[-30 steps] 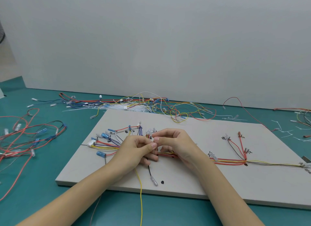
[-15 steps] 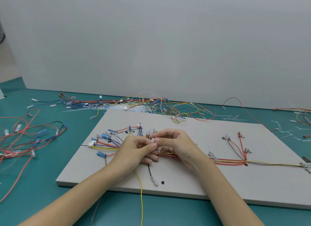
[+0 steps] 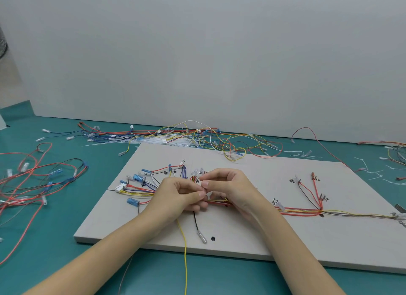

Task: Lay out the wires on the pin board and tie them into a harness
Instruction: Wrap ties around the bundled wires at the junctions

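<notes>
A grey pin board lies on the teal table, with a wire bundle of red, yellow and black strands laid across it. At the left the strands fan out to blue terminals and a white connector. My left hand and my right hand meet over the middle of the bundle, fingertips pinched together on something small and pale that I cannot make out. A yellow wire hangs from under my left hand over the board's front edge. A black lead with a clear tip lies beside it.
Loose wires and white cable ties are heaped behind the board along the grey wall. A tangle of red wires lies at the left. More ties and wires are scattered at the right.
Both hands stay in the same place over the bundle; only the fingertips shift slightly.
</notes>
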Action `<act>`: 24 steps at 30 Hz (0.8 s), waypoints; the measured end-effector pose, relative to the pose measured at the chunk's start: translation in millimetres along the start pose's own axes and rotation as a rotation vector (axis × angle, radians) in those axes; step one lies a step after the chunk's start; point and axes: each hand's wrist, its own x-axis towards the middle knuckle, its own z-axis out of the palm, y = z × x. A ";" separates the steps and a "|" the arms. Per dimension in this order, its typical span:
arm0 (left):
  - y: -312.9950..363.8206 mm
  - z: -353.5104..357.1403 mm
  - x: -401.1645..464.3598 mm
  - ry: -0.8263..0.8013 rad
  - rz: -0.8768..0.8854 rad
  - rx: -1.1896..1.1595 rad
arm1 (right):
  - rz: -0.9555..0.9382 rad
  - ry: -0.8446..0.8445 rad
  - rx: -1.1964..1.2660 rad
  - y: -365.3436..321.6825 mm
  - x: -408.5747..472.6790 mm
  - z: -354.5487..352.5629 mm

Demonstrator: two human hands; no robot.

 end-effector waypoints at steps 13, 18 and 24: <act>-4.6 1.9 0.1 0.084 0.003 0.004 | 0.016 0.000 -0.019 0.5 1.2 -0.3; -2.5 -0.1 1.8 0.091 0.011 -0.028 | 0.015 -0.007 -0.003 -0.3 0.5 -1.4; -0.2 -3.3 0.2 0.048 0.009 -0.041 | 0.018 -0.022 -0.016 -0.8 -0.6 -1.9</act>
